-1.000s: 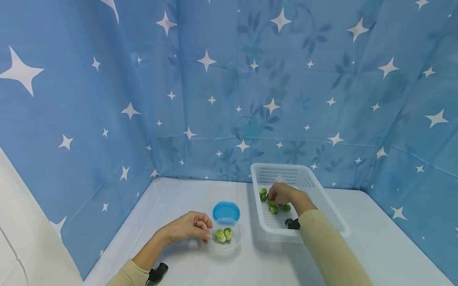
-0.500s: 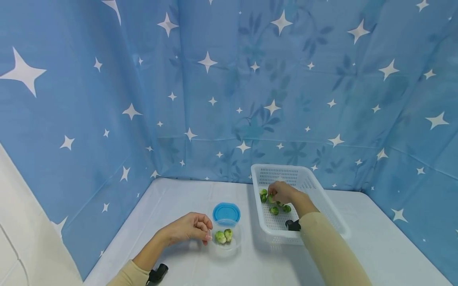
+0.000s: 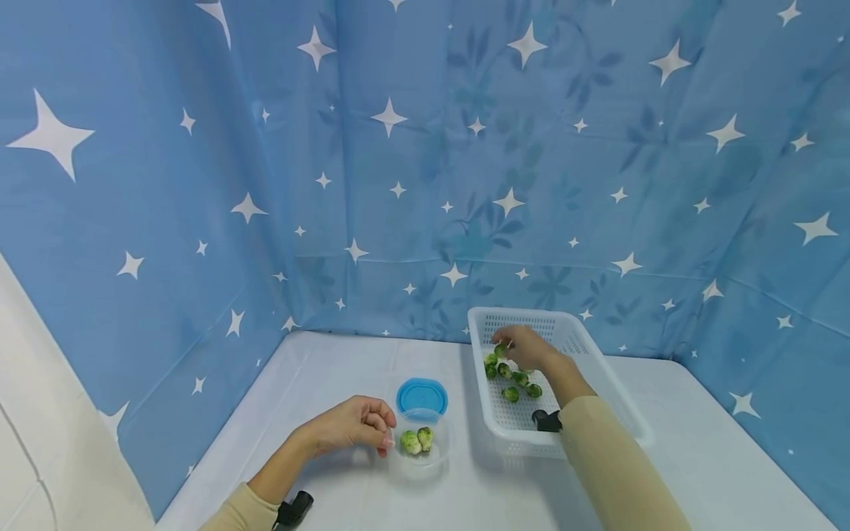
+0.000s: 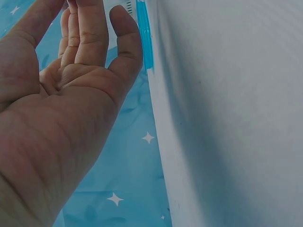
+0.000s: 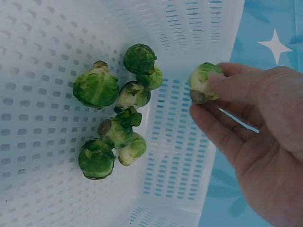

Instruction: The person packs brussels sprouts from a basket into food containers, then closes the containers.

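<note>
My right hand [image 3: 524,348] pinches a Brussels sprout [image 5: 201,81] between thumb and fingers, lifted above the floor of the white perforated basket [image 3: 490,413]. Several more Brussels sprouts [image 5: 97,87] lie in a cluster in that basket. To the left, my left hand [image 3: 352,426] grips the left rim of a small clear plastic bowl [image 3: 434,451] with its thumb and a finger. Two pale green Brussels sprouts [image 3: 411,442] sit inside the bowl. In the left wrist view the fingertips of the left hand [image 4: 71,80] run out of the top edge.
A round blue lid [image 3: 422,394] lies on the white tablecloth [image 3: 352,361] just behind the bowl. Blue curtain [image 3: 398,221] with white stars rises behind the table and along its sides. The basket's raised wall stands between the bowl and the sprouts.
My right hand has picked a Brussels sprout off the cluster and raised it up toward the back of the basket. The left hand and bowl stay in place.
</note>
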{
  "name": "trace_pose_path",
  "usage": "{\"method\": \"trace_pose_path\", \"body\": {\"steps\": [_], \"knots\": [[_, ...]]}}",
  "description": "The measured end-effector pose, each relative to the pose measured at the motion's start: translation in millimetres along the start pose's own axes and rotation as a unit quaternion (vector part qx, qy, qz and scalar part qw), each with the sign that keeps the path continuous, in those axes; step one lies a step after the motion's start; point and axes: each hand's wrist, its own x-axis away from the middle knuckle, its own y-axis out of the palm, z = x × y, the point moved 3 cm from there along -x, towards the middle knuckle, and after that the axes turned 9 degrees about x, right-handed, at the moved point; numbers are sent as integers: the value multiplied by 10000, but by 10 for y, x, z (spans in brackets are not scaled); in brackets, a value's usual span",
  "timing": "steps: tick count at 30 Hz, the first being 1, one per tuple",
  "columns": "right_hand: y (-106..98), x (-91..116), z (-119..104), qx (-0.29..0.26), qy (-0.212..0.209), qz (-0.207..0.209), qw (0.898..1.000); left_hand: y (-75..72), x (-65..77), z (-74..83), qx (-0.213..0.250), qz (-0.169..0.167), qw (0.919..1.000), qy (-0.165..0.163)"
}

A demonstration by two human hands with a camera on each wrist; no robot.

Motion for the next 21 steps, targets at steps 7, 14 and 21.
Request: {"method": "trace_pose_path", "body": {"steps": [7,14,21], "knots": [[-178,16,-95,-13,-156,253,9996,-4,-11,-6,-11,13,10000,12],[-321,13,-228,-98,-562,609,9965,-3,-8,-9,-16,27,10000,21],[-405,50,-391,-73,-483,669,9966,6,-5,-16,-69,71,9999,17]]}}
